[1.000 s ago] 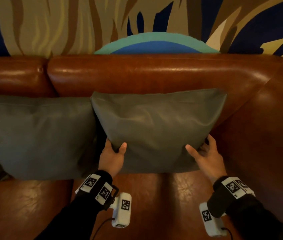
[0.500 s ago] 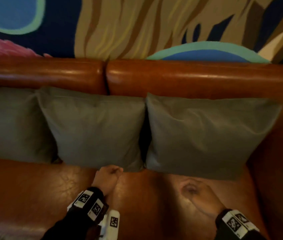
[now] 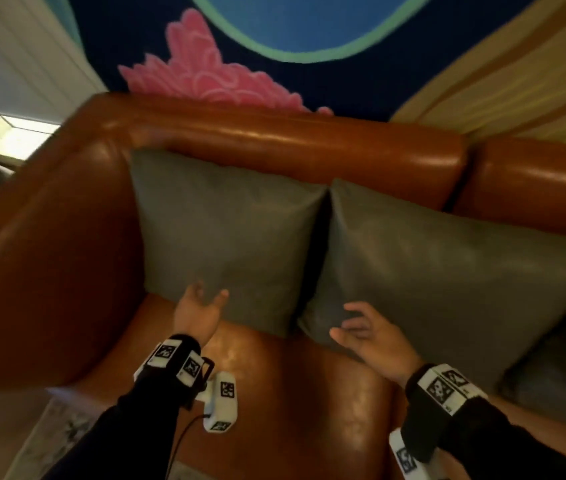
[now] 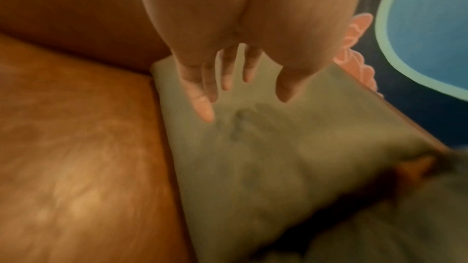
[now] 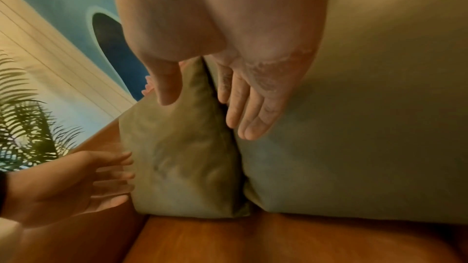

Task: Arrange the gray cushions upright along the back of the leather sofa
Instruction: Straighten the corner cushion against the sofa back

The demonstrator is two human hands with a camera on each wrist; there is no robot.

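- The corner cushion [image 3: 226, 233], gray, stands upright against the sofa back [image 3: 309, 147], tucked into the angle where the armrest [image 3: 49, 254] meets it; its lower edge sits on the seat [image 3: 292, 393].
- A second gray cushion [image 3: 447, 278] leans just beside it to the right, their inner edges touching along a dark seam; its far right end drops lower, toward a darker mass at the frame's edge that is too dim to name.
- The left hand [image 3: 198, 317] is spread with fingers [image 4: 202, 107] straight, fingertips at the corner cushion's lower front face; it holds nothing, and whether it quite touches the fabric cannot be told.
- The right hand [image 3: 375, 337] is likewise loose and empty, palm turned toward the seam, hovering at the second cushion's lower left corner.
- Judged step: settling this pair square in the corner.
- To do it well, press with flat palms low on the faces so the bases slide back under the tops, rather than pushing high, which would likely tip them forward.
- Nudge the right cushion's corner level so both top edges run even along the back.
- A mural [image 3: 309, 29] fills the wall behind.
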